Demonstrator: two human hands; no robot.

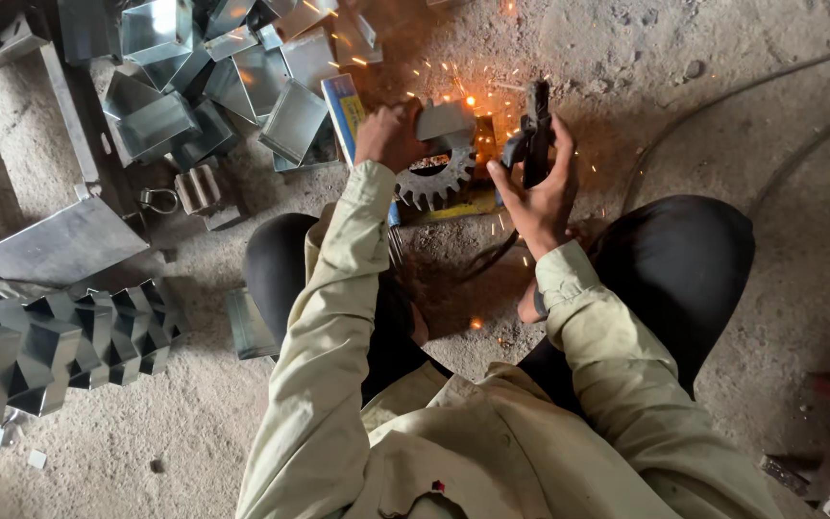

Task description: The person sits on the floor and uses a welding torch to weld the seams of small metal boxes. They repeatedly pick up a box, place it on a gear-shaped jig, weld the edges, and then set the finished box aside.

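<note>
I squat on a dusty concrete floor. My left hand (391,135) grips a small grey metal box piece (445,121) and presses it down against a dark toothed gear (436,178) lying on the floor. My right hand (540,187) is closed around a black welding electrode holder (534,139), its tip pointing at the metal piece. Orange sparks (470,100) fly from the spot between box piece and holder. A black cable (492,258) runs from the holder back toward my knees.
Several open sheet-metal boxes (160,120) are heaped at the upper left, with a row of folded ones (60,346) at the left edge. A blue packet (345,111) lies beside the gear. A flat steel plate (60,245) and cables (722,106) lie nearby.
</note>
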